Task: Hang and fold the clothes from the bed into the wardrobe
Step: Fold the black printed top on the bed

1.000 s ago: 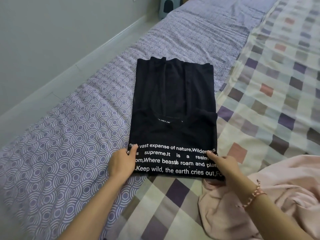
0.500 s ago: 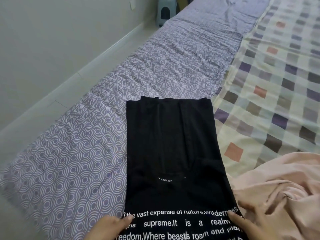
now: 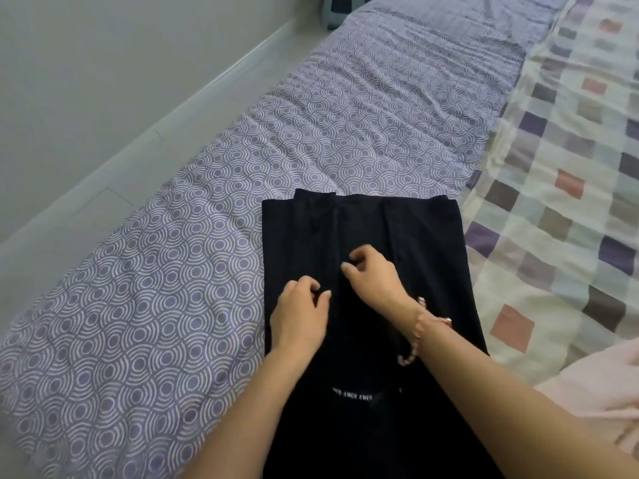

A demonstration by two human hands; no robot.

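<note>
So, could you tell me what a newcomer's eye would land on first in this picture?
The black T-shirt, folded into a long strip, lies mid-frame on the purple patterned sheet. The left hand and right hand both pinch its fabric. A pink garment lies at lower right.

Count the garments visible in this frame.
2. The black T-shirt lies folded lengthwise at centre frame. A pink garment is bunched at the lower right edge, partly cut off. More may lie outside the frame.
</note>
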